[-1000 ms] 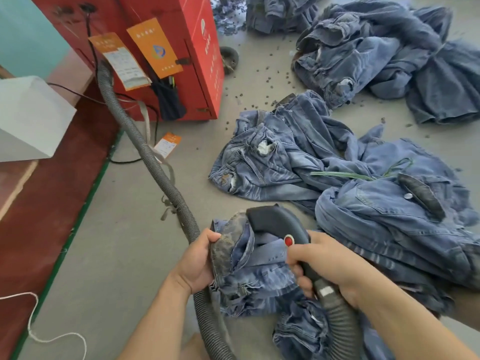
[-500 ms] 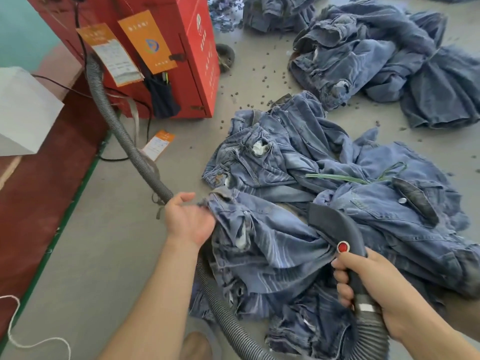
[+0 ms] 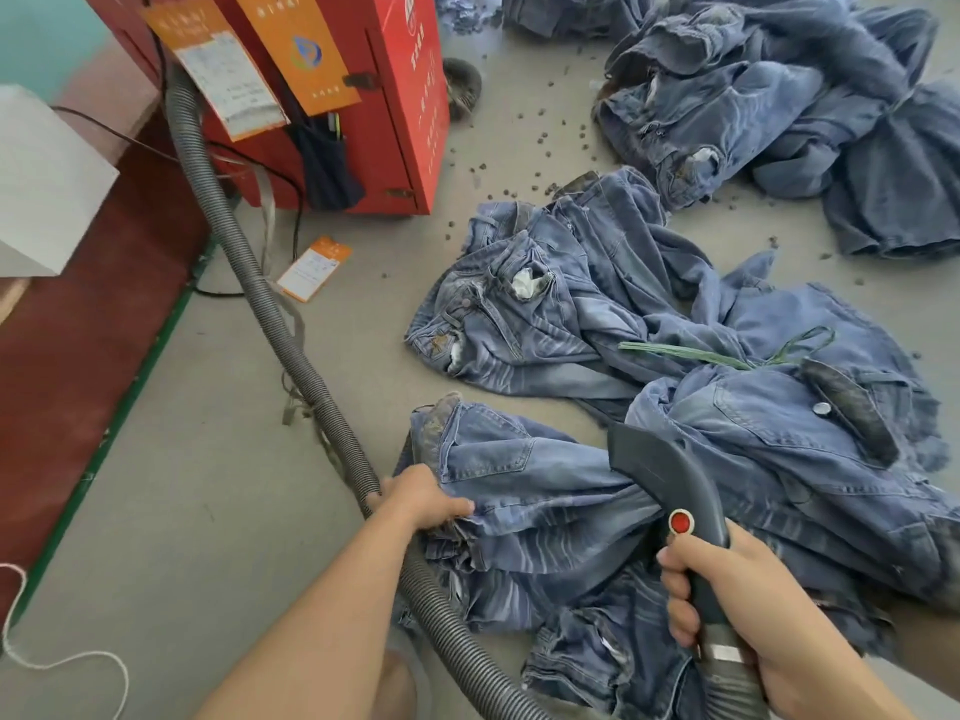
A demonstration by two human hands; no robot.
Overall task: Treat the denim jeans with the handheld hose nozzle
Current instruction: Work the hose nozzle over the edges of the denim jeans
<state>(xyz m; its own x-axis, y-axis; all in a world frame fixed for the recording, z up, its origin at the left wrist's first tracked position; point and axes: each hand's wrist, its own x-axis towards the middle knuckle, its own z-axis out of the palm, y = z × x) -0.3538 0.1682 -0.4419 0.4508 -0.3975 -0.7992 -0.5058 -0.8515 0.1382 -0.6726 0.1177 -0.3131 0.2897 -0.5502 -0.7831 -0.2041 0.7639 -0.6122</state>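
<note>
Jeans (image 3: 545, 491) strewn across grey floor (image 3: 208, 511); red cabinet (image 3: 374, 96) behind.

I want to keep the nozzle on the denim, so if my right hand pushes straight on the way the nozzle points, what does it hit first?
The right hand aims the nozzle up-left; its mouth already seems pressed on the jeans that the left hand holds.

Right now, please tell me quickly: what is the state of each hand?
Left hand: closed, gripping the edge of the jeans on the floor.
Right hand: closed around the handle of the hose nozzle.
</note>
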